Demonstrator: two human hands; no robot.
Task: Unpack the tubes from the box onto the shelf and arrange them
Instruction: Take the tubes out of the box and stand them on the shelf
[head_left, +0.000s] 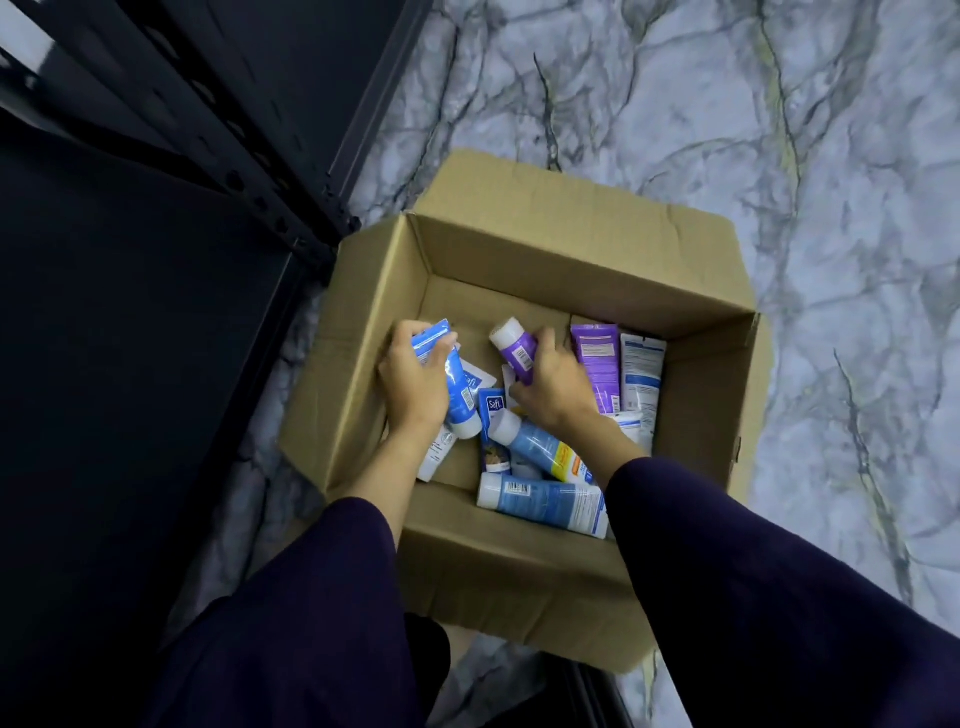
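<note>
An open cardboard box stands on the floor below me, holding several tubes. My left hand grips a blue tube with a white cap at the box's left side. My right hand grips a purple tube with a white cap near the middle. Another purple tube and a white-and-blue tube lie at the right. Two pale blue tubes lie near the front wall. The dark shelf is on the left.
The black metal shelf frame runs diagonally at the upper left, close to the box's left flap. Marble-patterned floor surrounds the box on the right and behind. My dark sleeves fill the lower part of the view.
</note>
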